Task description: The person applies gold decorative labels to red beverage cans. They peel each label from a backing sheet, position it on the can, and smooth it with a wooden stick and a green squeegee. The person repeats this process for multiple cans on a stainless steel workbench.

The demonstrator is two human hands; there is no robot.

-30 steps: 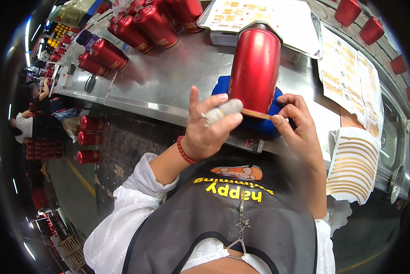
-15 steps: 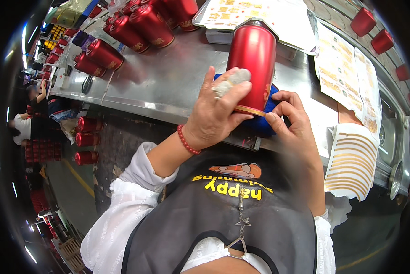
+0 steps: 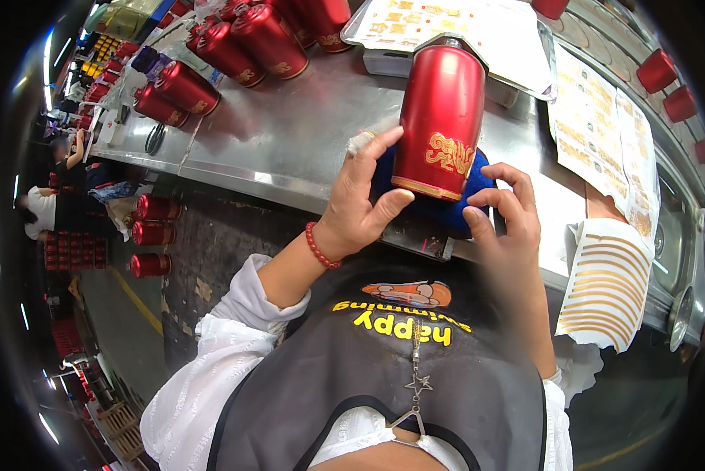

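A shiny red bottle (image 3: 440, 110) lies on a blue padded rest (image 3: 478, 188), its gold-banded base toward me. A gold ornamental decal (image 3: 449, 153) shows near the base. My left hand (image 3: 360, 188) is at the bottle's left side, fingers spread and thumb stretched toward the base rim. White covers wrap some of its fingertips, and one fingertip meets the bottle's edge. On the other side, my right hand (image 3: 513, 216) is beside the blue rest with bent fingers and thumb apart, holding nothing I can see.
Several red bottles (image 3: 270, 39) stand at the far left of the metal table (image 3: 250, 133). Decal sheets (image 3: 596, 118) lie at the right, with a sheet of gold strips (image 3: 606, 286) at the near edge. More red bottles (image 3: 154, 233) stand below at left.
The bottle has turned, bringing its gold decal into view. My left hand has slid off the top to the left side. My right fingers have come away from the base rim.
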